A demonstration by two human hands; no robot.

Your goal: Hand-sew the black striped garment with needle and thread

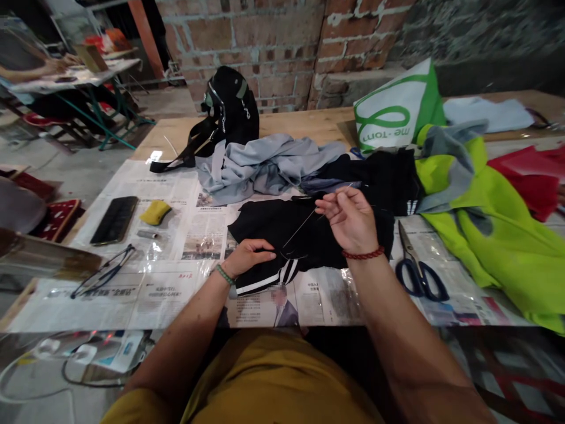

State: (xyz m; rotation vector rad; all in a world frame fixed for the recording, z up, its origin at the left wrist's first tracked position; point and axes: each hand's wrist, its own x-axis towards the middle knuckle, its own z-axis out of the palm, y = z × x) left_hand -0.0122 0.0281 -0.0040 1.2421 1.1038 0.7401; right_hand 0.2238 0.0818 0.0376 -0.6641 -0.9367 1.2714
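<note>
A black garment with white stripes along one edge lies on the newspaper in front of me. My left hand pinches its cloth between thumb and fingers, close to the striped edge. Above the cloth, my right hand is raised with fingertips together on a thin sewing needle, whose tip pokes out at the top. A pale thread runs taut from the cloth beside my left hand up to the right hand. Scissors with dark blue handles rest right of my right forearm.
Newspaper covers the table. At left lie a phone, a yellow sponge and eyeglasses. Behind are a black bag, grey cloth and a green-white bag; a lime garment lies right. Another person sits far left.
</note>
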